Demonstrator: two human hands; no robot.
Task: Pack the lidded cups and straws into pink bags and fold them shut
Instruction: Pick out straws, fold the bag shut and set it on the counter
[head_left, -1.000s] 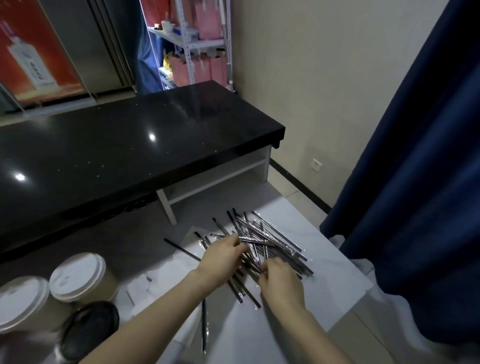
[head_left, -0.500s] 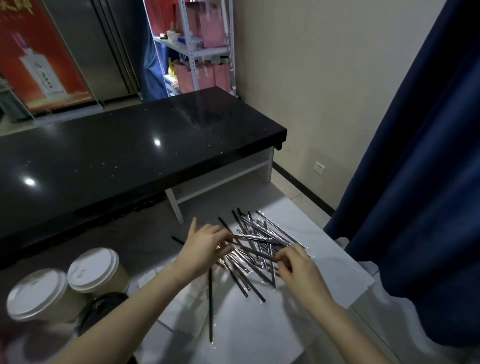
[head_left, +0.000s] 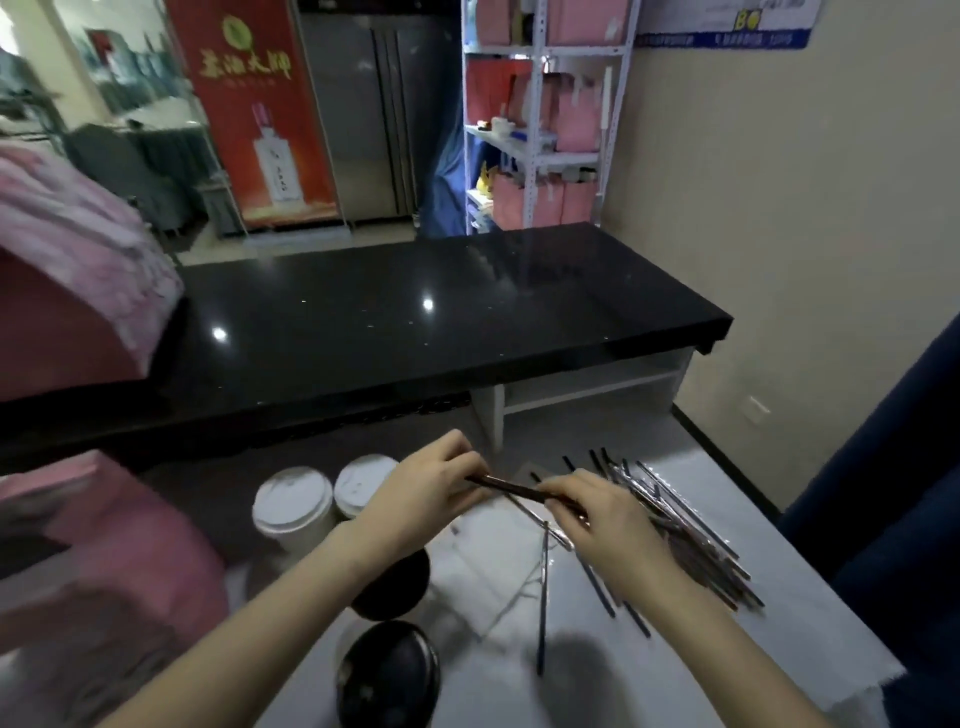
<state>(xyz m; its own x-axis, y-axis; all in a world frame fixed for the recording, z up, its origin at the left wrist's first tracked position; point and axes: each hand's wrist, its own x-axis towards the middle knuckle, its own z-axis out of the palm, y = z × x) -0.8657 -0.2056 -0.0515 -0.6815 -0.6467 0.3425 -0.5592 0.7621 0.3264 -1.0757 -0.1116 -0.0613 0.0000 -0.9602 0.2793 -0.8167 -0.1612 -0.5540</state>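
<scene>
The left hand (head_left: 426, 493) and right hand (head_left: 597, 514) each pinch an end of one thin dark wrapped straw (head_left: 511, 488), held crosswise; the blurred pink paper bag (head_left: 104, 561) sits leftward, nearer the left hand.

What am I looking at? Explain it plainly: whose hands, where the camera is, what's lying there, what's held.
There is no machine here. A person works with bare hands, and one wide-angle camera worn on the person's head looks forward and down, so the arms enter from the bottom of the picture. The left hand and right hand together pinch a thin dark straw; the picture is too blurred to tell whether it is one straw or more. To the right, a pile of wrapped straws lies on a white sheet. To the left stand two white-lidded cups and, nearer the camera, two black-lidded cups. A pink bag sits at the far left. Behind everything is a black counter.
</scene>
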